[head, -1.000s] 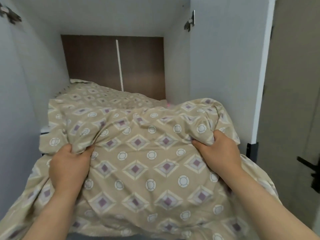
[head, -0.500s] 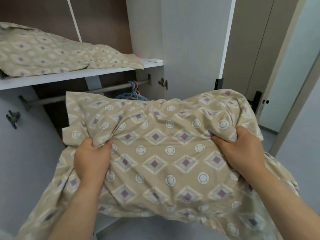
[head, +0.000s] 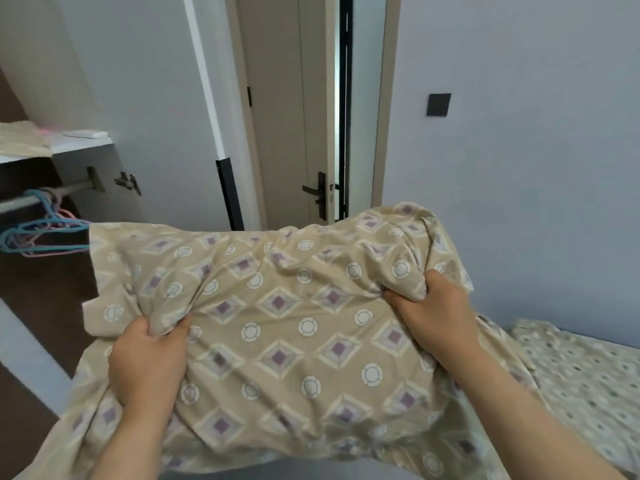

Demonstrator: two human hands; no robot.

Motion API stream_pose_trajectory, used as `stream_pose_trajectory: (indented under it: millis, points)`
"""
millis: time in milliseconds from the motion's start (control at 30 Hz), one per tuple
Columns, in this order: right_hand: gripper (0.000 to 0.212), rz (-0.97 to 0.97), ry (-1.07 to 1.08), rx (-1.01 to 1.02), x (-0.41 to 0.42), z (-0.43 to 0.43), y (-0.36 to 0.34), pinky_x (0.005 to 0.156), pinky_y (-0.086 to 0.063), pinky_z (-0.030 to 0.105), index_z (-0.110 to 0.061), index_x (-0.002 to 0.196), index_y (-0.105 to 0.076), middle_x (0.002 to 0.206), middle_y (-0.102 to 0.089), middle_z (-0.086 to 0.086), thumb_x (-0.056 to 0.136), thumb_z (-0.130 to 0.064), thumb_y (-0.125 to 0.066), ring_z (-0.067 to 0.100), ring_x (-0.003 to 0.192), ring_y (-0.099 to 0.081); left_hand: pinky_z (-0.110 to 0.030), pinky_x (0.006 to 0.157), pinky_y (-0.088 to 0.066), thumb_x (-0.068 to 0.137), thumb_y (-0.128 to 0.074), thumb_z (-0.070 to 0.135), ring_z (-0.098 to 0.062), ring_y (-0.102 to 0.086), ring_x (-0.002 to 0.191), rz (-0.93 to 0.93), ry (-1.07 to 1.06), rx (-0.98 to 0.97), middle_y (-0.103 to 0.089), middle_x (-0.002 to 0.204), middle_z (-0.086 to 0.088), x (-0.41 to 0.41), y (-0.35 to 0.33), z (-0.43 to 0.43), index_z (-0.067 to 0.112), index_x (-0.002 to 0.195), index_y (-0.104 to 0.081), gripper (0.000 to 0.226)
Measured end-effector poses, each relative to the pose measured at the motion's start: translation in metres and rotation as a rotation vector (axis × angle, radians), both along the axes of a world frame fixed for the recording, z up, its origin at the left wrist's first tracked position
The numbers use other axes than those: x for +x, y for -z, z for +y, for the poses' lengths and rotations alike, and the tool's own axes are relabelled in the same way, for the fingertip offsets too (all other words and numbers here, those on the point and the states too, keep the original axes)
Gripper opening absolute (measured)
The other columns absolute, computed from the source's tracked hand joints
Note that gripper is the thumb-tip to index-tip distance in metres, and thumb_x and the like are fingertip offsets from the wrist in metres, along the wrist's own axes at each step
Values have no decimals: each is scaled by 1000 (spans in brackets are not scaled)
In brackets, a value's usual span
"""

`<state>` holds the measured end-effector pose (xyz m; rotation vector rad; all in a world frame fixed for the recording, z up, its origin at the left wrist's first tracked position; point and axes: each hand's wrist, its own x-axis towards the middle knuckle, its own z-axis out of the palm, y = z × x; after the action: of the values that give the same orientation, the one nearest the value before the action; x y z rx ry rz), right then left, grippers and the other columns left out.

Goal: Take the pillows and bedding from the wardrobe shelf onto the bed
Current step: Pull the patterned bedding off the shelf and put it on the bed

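Observation:
A beige pillow (head: 287, 327) with purple diamonds and white rings fills the middle of the view, held in the air in front of me. My left hand (head: 149, 362) clutches a bunch of its cover near the left end. My right hand (head: 433, 306) grips a fold near the right end. At the far left, more beige bedding (head: 20, 143) lies on the white wardrobe shelf (head: 83, 143). The bed (head: 588, 382), covered in a pale dotted sheet, shows at the lower right, below and beside the pillow.
An open wardrobe door (head: 166, 109) stands behind the pillow. Blue and pink hangers (head: 41, 230) hang from the rail (head: 38, 199) under the shelf. A room door (head: 294, 109) with a dark handle stands slightly ajar straight ahead. A wall with a black switch (head: 438, 104) rises behind the bed.
The pillow has come off the shelf and out of the wardrobe, held in both hands. My view has swung right, from the shelf to the room door and the bed.

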<state>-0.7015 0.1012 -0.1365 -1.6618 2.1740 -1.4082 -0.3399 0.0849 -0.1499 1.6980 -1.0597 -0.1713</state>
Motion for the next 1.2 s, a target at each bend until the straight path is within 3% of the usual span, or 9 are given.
stream_pose_trajectory:
  millis: [100,267,533,733,867,1033,1200]
  points:
    - [48,1,81,22,-47,22,8,48,-35,28,-28,68,-47,62,-57,-14,64,-73,-64,7,58,-53,-40,65,-44,75,-72,39,-37,-57,74,-21,80,16,-63,75,-13,-48,7,-3,20,67,-55,26]
    - [51,-29,223,41,-126,62,27,49,-39,31,-25,64,-44,58,-57,-10,62,-71,-66,12,56,-54,-35,55,-36,74,-73,39,-29,-48,60,-35,225,56,-55,60,1,-128,28,-4,19,62,-53,31]
    - [51,-63,398,49,-209,90,43,53,-41,33,-25,66,-47,61,-57,-10,62,-72,-65,11,60,-54,-38,60,-47,75,-71,42,-30,-56,66,-33,438,36,-60,67,1,-233,33,-45,23,64,-55,27]
    - [49,-60,560,53,-269,106,52,50,-36,29,-30,66,-45,63,-56,-13,62,-76,-63,8,62,-52,-35,58,-38,75,-72,39,-27,-48,63,-73,614,34,-48,60,11,-325,39,-88,27,59,-47,32]
    - [50,-45,675,101,-302,101,66,50,-34,27,-30,69,-46,65,-55,-13,64,-78,-59,8,62,-51,-39,62,-45,75,-71,41,-33,-55,69,-109,749,64,-61,70,-6,-388,51,-133,22,64,-52,29]
    - [50,-104,878,173,-340,97,83,61,-46,37,-31,74,-48,73,-57,-14,62,-79,-58,17,71,-55,-45,66,-49,75,-70,42,-40,-58,74,-191,943,83,-65,78,-20,-481,64,-187,12,71,-58,33]
    - [48,-133,1093,179,-364,121,94,50,-34,29,-34,70,-43,69,-53,-16,62,-79,-58,10,66,-51,-45,66,-49,73,-67,47,-42,-58,75,-232,1164,81,-65,80,-21,-573,73,-202,12,72,-58,36]
